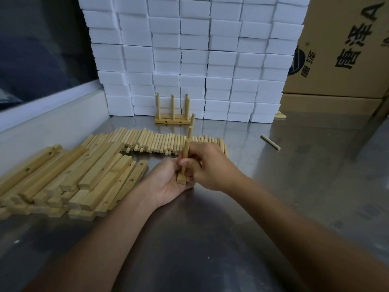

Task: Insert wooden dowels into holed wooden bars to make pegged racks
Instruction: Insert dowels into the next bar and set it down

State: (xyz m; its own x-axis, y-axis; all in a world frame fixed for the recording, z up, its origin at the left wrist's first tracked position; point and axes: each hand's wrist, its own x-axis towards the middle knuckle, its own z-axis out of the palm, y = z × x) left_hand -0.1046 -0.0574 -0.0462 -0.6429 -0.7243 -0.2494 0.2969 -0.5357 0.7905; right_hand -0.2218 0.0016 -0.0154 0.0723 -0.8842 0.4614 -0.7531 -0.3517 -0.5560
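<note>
Both hands meet above the middle of a steel table. The left hand lies palm up with its fingers curled under and around a wooden bar, seen end-on so that only its near square end shows; the rest of the bar is hidden behind the fingers of both hands. The right hand curls its thumb and fingers around the nearest dowel, which stands upright from the bar. Two more dowels rise behind it in a line, the farthest tilting slightly right; their lower ends are covered by the right hand, so whether they sit in the bar's holes cannot be made out.

Left of the hands lies a heap of holed bars, stacked loosely and running toward the lower left, where the heap is cut off by the picture's edge. Behind the hands a row of loose dowels lies side by side; its right end is hidden by the right hand. A finished rack with upright pegs stands farther back, just in front of a wall of white boxes. A single dowel lies apart on the right. A cardboard carton with dark print stands at the far right, partly cut off. A pale strip of wood near the carton's foot is too small to identify.
</note>
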